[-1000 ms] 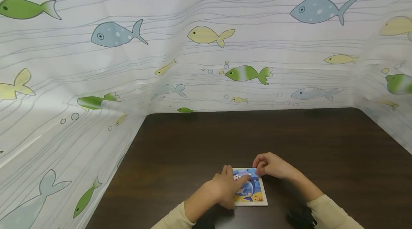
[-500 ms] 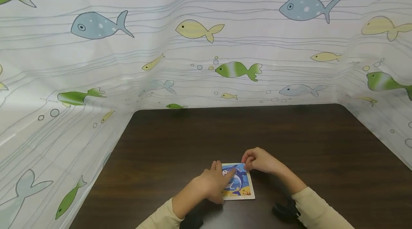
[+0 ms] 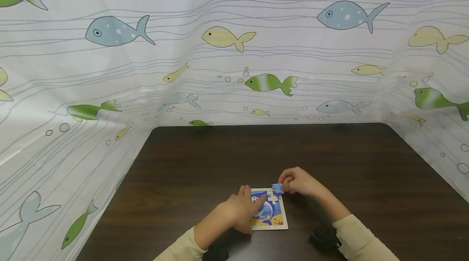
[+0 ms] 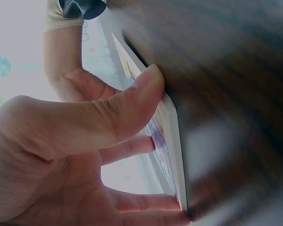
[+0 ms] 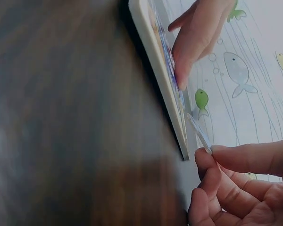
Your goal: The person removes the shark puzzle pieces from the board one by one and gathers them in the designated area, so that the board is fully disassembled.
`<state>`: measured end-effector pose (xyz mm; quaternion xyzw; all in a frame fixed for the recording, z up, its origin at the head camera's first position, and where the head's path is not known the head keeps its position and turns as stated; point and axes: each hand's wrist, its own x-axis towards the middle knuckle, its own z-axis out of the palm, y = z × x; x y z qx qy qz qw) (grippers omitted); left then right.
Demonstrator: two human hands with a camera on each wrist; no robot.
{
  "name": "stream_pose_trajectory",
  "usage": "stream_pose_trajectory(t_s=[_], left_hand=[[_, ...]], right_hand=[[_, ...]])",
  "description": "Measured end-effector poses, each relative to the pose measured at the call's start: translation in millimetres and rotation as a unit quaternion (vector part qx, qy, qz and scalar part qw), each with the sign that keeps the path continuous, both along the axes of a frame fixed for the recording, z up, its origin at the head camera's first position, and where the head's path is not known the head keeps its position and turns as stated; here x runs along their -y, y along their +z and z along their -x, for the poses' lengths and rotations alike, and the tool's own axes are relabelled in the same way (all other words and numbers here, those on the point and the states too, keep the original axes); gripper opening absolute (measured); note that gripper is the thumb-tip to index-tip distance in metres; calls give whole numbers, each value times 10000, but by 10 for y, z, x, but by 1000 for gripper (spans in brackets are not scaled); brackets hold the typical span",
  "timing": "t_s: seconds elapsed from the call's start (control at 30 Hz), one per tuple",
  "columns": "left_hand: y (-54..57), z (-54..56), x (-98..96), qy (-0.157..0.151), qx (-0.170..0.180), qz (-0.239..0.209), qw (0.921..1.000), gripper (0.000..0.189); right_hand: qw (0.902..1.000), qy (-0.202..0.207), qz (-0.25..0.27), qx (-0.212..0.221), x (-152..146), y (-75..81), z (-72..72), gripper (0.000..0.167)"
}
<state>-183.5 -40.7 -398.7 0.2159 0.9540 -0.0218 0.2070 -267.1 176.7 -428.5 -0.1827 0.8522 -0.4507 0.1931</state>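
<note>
A square jigsaw puzzle point(image 3: 272, 217) with a pale frame and a blue sea picture lies on the dark table. My left hand point(image 3: 239, 212) rests over its left side with straight, spread fingers. In the left wrist view the thumb point(image 4: 148, 84) presses on the frame's near edge, and fingertips touch the far side. Thumb and index finger of my right hand point(image 3: 298, 181) pinch a blue puzzle piece point(image 3: 277, 189) above the far right corner. Seen from the right wrist, the thin piece point(image 5: 200, 133) is tilted just off the board. A pale gap with jigsaw outlines shows below it.
The dark table point(image 3: 205, 159) spreads around the puzzle. A white fish-print sheet point(image 3: 227, 61) hangs behind it and along both sides. Black devices sit at both wrists, one of them point(image 3: 324, 240) by the right sleeve.
My right hand has lifted the blue piece out of the puzzle's far right corner, baring a pale patch. The left hand stays on the board. The head view has shifted slightly.
</note>
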Motion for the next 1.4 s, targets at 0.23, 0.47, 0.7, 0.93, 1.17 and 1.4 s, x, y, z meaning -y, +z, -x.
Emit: stream_pose_trajectory(t_s=[0.23,0.47,0.7,0.93,1.17,1.4], left_hand=[[1,32,2,20,7,-88,10000,97],[0,201,52,197,-174,-93,9996,97],[-45,334,177,537,55,-481,9974,98],[-100,306,220,519,172,-674,9962,97],[-62,308,311,634,201,-697,9953,99],[-1,307,403,798,249,-805,9932,97]], right_hand=[[10000,-42,-72,-12,-67,39,44,16],[9999,-118,-57,45,-212,58,92,18],[9996,-104,39,269,-344,-18,109,17],[9994,-87,105,311,-327,-96,113,17],[9998,-124,-103,116,-183,-62,175,15],[9997,-169,-135,75,-65,-36,252,15]])
